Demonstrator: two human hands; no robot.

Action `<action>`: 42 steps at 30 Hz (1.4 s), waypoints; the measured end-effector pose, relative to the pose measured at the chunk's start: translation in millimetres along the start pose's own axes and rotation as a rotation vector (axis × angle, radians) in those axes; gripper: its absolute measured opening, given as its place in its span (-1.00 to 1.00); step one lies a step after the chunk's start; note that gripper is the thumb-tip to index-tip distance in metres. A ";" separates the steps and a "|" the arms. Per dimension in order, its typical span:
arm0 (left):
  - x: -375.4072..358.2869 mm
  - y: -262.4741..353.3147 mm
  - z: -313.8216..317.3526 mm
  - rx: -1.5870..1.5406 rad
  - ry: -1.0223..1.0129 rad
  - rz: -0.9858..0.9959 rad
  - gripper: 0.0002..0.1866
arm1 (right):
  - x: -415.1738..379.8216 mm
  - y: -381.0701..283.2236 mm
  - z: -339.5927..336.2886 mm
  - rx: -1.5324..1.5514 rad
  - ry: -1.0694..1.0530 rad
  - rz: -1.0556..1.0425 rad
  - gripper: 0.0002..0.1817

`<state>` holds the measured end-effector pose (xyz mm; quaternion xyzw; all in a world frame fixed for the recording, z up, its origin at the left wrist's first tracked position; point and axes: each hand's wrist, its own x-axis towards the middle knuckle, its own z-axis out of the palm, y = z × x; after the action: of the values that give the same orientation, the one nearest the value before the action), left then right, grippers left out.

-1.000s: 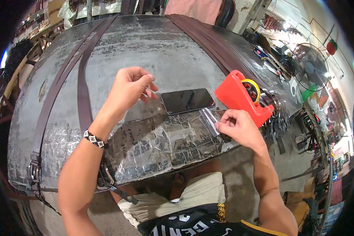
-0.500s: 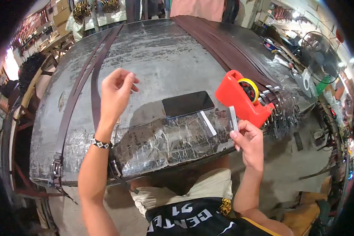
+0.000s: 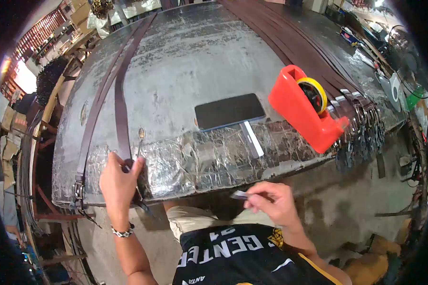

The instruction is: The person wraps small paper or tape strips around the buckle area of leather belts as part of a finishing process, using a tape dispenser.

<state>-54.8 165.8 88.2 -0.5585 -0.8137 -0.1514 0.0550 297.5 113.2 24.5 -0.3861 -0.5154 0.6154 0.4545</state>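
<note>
My left hand [image 3: 117, 183] is closed at the table's near edge, its fingers pinching a dark brown belt [image 3: 123, 114] close to its near end. Beside it lies another brown belt [image 3: 92, 118] with a metal buckle [image 3: 78, 188] hanging at the edge. My right hand [image 3: 273, 205] is closed on a small grey-and-white label strip [image 3: 240, 194], held in front of the table edge between thumb and fingers. More label strips [image 3: 253, 140] lie on the table, just below a black phone [image 3: 230, 111]. A red tape dispenser [image 3: 305, 111] with a yellow-rimmed roll stands to their right.
The worn dark table [image 3: 199, 61] has clear tape along its near edge. Many brown belts [image 3: 290, 38] run across its right side, their white-tagged buckle ends [image 3: 361, 123] bunched at the right corner. A fan [image 3: 406, 57] and a green bottle [image 3: 415, 97] are at far right.
My left hand has come down from above the table onto the belt near the edge. My right hand has drawn the label strip back and left, away from the tape dispenser. The view has tilted down.
</note>
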 end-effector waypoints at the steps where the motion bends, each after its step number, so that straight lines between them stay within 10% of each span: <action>1: 0.1 -0.1 0.3 -0.040 -0.015 -0.042 -0.40 | 5.0 -3.3 6.9 -0.031 -0.047 -0.023 -0.89; 9: -1.5 -5.9 -5.4 -0.216 -0.135 -0.169 -0.60 | 10.7 -2.7 21.0 -0.117 -0.176 -0.075 -0.83; 25: -112.5 -8.8 16.4 -1.843 -0.232 -0.308 -0.91 | 31.3 -7.6 68.2 0.001 -0.258 -0.122 -0.93; 42: -147.4 -43.0 27.7 -1.777 -0.183 -0.311 -0.81 | 75.3 9.0 181.5 -0.218 -0.373 -0.052 -0.75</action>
<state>-37.9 28.5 15.9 -0.2889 -0.4646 -0.6843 -0.4820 102.9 133.4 46.0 -0.2988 -0.6638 0.6049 0.3227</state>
